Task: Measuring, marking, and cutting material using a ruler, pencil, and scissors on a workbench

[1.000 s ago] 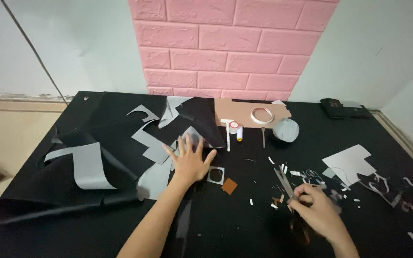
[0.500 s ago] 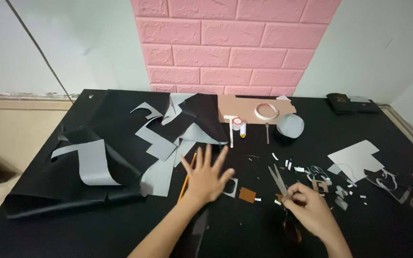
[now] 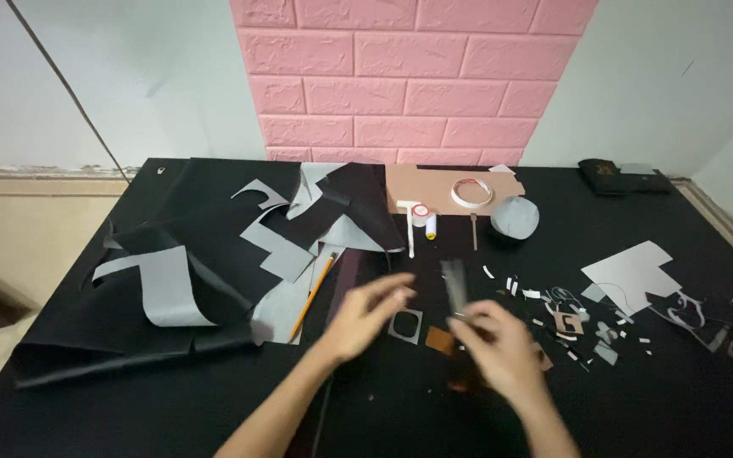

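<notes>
My one view: head-worn camera, looking steeply down and forward over the black counter toward the pink brick wall panel. Near range; I see both forearms entering from the bottom edge.

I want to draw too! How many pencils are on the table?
1. The pencil lies slanted on the gray sheets, just beside the left hand. More could be hidden under the black sheets.
</notes>
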